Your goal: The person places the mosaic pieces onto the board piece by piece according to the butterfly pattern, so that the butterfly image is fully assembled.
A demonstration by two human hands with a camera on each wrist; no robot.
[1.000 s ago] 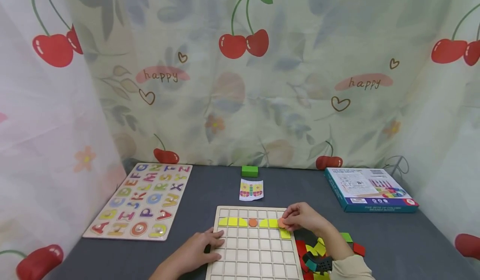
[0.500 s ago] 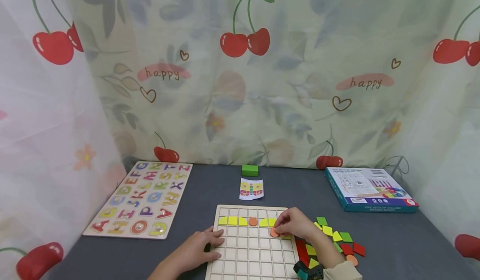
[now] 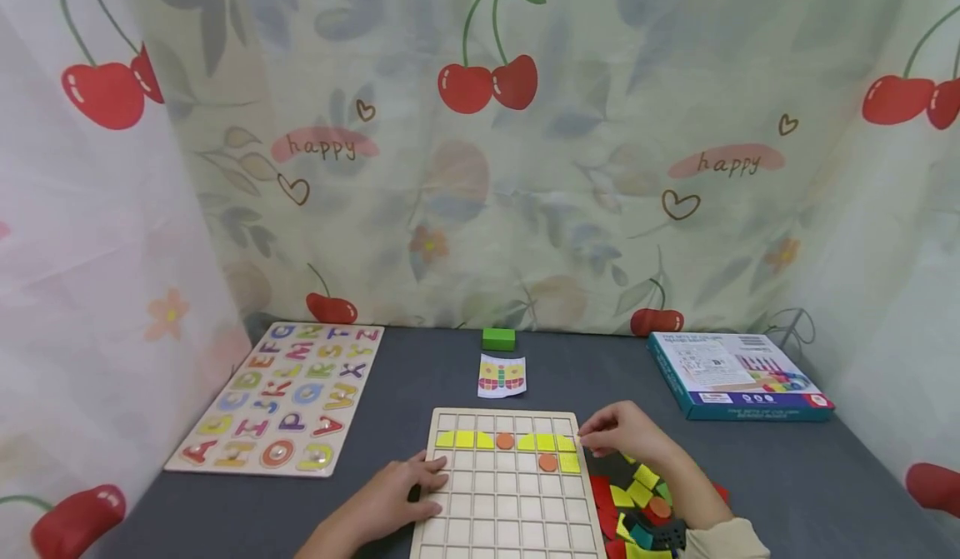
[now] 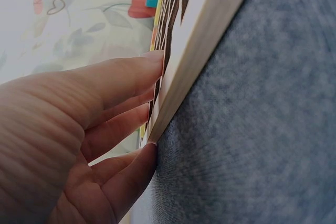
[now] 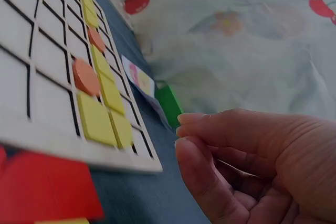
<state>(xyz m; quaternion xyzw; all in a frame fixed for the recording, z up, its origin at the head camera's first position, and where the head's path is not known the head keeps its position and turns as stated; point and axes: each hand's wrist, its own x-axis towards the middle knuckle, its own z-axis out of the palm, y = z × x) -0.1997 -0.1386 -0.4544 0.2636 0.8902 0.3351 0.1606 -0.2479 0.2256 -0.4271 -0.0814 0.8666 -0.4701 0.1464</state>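
A wooden grid board (image 3: 487,509) lies on the dark table, with a row of yellow pieces (image 3: 465,439) and one orange disc (image 3: 505,441) near its far edge. One row nearer, another orange disc (image 3: 548,462) sits beside a yellow square (image 3: 569,462). My left hand (image 3: 393,492) rests at the board's left edge; in the left wrist view its thumb (image 4: 149,61) lies on the top face and a lower fingertip touches the side. My right hand (image 3: 626,434) hovers just off the far right corner, fingers bent, thumb near the index finger, nothing visible between them.
Loose red, yellow and green tiles (image 3: 641,494) lie right of the board, partly under the right forearm. A butterfly pattern card (image 3: 502,376) and a green block (image 3: 498,340) are beyond it. An alphabet puzzle (image 3: 251,469) lies left, a flat box (image 3: 738,376) right.
My right hand shifted the orange disc from the row's right end to the cell left of the yellow square, let go, and moved right off the board. The left hand stayed put.
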